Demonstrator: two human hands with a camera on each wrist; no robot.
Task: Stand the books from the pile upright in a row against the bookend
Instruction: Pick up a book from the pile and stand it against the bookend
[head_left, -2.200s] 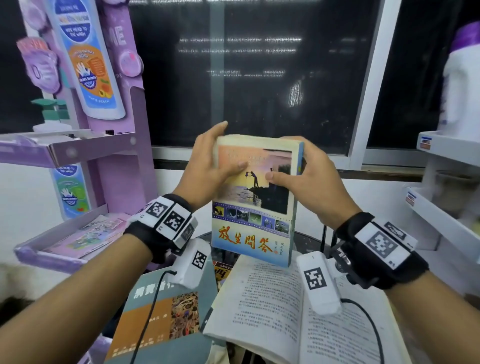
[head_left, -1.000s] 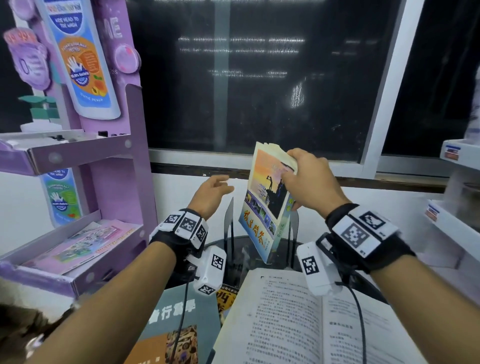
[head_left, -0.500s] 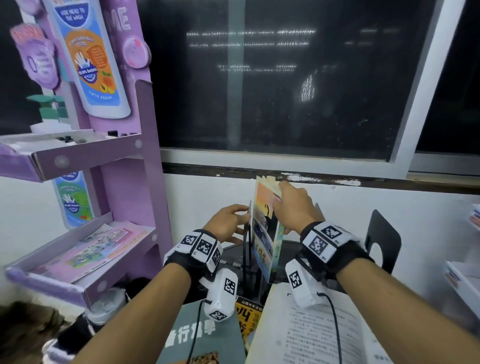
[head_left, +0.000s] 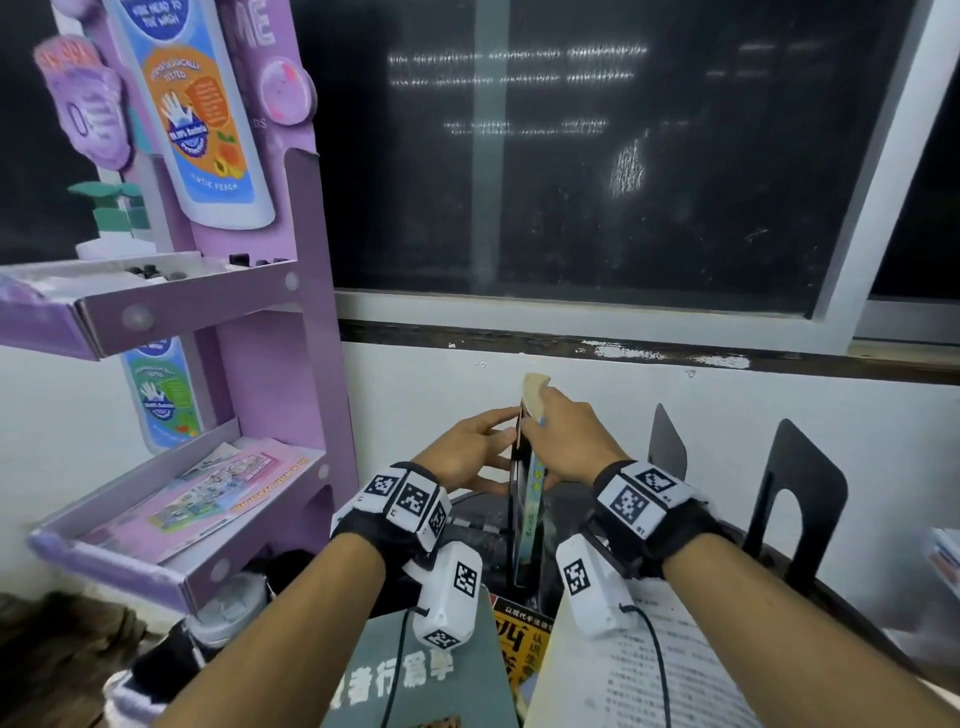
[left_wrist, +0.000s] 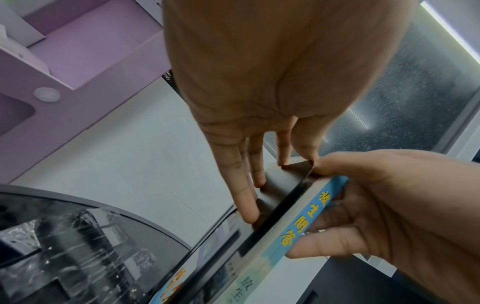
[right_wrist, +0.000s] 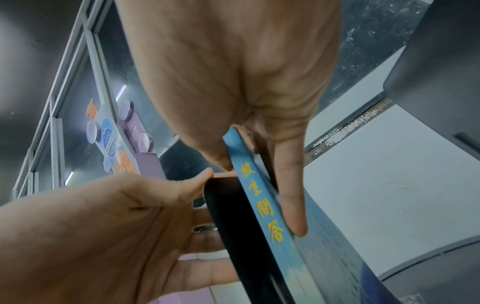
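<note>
Paperback (head_left: 531, 499), blue spine, stands upright at frame centre against a black bookend (head_left: 514, 483). Right hand (head_left: 563, 441) pinches its top edge, thumb one side, fingers the other; left hand (head_left: 462, 457) lays straight fingers flat on the bookend. Looks light, floppy, glossy cover likely slick: hold high, near the spine. Count: one book standing, three in the pile (head_left: 524, 644) at bottom, three bookends.

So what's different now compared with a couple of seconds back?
The book went from raised, cover facing the camera, to upright on edge against the bookend. The left hand let go of it and now touches the bookend. The right hand still grips the book. The pile hasn't moved.
</note>
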